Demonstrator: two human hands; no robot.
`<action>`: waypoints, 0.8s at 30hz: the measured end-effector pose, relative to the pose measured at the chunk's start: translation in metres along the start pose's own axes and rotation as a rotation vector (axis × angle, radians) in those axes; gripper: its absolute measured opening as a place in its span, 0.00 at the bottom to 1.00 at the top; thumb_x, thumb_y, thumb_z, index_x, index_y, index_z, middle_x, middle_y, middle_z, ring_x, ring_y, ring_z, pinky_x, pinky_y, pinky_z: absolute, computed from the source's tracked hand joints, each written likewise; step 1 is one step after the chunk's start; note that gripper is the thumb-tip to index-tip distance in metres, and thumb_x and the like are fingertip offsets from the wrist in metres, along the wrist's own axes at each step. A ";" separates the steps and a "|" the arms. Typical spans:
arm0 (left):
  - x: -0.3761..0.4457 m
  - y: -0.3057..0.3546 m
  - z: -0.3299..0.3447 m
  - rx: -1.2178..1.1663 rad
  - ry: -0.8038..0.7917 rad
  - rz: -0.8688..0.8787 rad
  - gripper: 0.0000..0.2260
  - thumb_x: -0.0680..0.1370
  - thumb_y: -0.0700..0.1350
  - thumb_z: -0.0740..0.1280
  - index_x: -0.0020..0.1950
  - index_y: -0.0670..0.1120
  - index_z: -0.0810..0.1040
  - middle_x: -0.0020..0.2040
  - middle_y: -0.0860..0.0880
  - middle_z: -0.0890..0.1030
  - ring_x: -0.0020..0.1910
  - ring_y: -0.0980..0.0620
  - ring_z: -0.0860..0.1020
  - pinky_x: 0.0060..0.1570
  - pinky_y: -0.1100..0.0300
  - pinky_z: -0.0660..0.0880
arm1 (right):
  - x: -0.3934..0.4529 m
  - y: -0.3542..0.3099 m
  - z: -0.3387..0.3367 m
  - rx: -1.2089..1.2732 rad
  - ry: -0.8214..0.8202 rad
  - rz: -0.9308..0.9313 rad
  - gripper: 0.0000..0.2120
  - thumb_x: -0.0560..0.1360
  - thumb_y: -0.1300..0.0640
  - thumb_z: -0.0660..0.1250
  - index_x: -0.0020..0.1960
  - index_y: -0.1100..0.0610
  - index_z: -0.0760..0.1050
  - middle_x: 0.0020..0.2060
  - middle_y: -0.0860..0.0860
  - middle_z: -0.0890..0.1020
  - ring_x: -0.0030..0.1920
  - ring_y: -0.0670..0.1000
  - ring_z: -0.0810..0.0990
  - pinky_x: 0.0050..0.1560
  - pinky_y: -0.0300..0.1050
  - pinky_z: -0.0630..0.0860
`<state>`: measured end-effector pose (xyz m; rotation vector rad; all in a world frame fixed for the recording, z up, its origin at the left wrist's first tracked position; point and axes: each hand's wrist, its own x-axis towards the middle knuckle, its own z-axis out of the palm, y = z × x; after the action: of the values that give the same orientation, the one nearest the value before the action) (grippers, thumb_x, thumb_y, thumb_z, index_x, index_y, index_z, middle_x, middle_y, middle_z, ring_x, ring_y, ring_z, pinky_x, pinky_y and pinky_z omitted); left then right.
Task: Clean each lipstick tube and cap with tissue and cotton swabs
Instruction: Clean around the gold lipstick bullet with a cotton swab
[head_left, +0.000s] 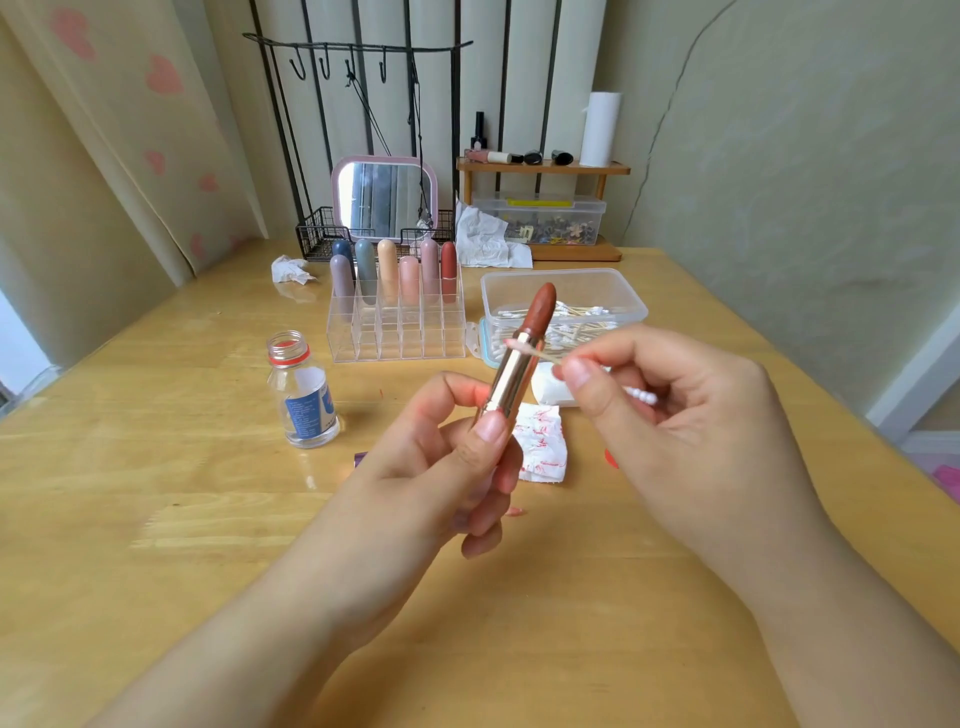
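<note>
My left hand (447, 457) grips an uncapped lipstick tube (511, 376) upright above the table; its gold barrel shines and the brown-red stick is wound out. My right hand (670, 395) pinches a cotton swab (535, 349) whose pink-stained tip touches the rim of the barrel just below the stick. A tissue (540, 441) smeared with red lies on the table behind the tube. Several capped lipsticks (395, 270) stand in a clear organiser (397, 332). A clear box (563, 306) holds many cotton swabs.
An open small glass bottle (304, 395) with a blue label stands left of my hands. Crumpled tissues (291, 270) lie at the back left and by the mirror (384, 200). A wooden shelf (543, 169) with cosmetics and a paper roll stands at the back right.
</note>
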<state>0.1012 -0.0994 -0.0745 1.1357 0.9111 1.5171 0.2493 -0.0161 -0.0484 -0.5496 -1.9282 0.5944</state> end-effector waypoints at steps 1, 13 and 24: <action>0.000 0.000 0.000 0.003 0.003 0.003 0.01 0.74 0.48 0.63 0.42 0.53 0.74 0.33 0.47 0.72 0.26 0.52 0.65 0.27 0.63 0.67 | 0.001 0.000 -0.001 -0.003 0.021 0.003 0.07 0.72 0.47 0.64 0.43 0.50 0.77 0.26 0.55 0.69 0.25 0.52 0.67 0.27 0.47 0.70; 0.000 0.000 0.002 0.090 0.040 0.049 0.08 0.73 0.45 0.64 0.51 0.46 0.69 0.34 0.47 0.76 0.25 0.53 0.67 0.26 0.64 0.68 | 0.000 -0.001 -0.004 -0.110 -0.012 -0.117 0.06 0.73 0.54 0.68 0.38 0.54 0.79 0.23 0.48 0.68 0.25 0.45 0.68 0.28 0.30 0.62; 0.000 -0.001 0.001 0.078 0.038 0.045 0.05 0.73 0.46 0.64 0.47 0.50 0.71 0.33 0.47 0.72 0.25 0.53 0.64 0.26 0.64 0.65 | 0.000 -0.001 -0.003 -0.114 -0.001 -0.135 0.07 0.73 0.53 0.66 0.38 0.54 0.78 0.26 0.52 0.69 0.26 0.44 0.65 0.30 0.29 0.60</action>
<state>0.1022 -0.0991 -0.0753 1.1941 0.9839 1.5553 0.2515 -0.0165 -0.0471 -0.4865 -1.9908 0.4008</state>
